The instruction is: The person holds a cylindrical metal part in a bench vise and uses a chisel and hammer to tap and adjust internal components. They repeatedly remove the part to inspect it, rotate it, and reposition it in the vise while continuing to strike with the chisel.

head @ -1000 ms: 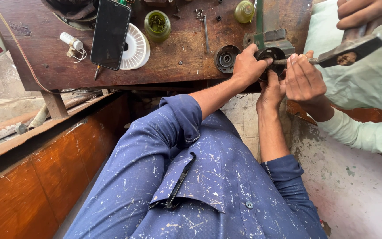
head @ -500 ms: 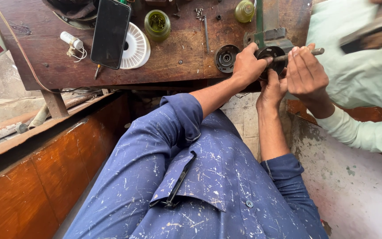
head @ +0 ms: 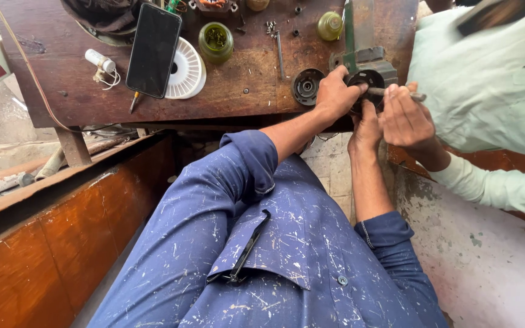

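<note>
Housing (head: 369, 79) gripped at bench (head: 244, 97) edge by L hand (head: 334, 94), R hand (head: 366, 124) cupped beneath; co-worker's hand (head: 405, 118) w/ rod (head: 399, 93) lying crosswise, from right.

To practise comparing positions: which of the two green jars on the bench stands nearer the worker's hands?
The small yellow-green jar near the vise, not the darker jar beside the phone.

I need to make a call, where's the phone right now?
In the head view the phone lies upper left on the wooden bench, overlapping a white spool, left of a green jar.
</note>
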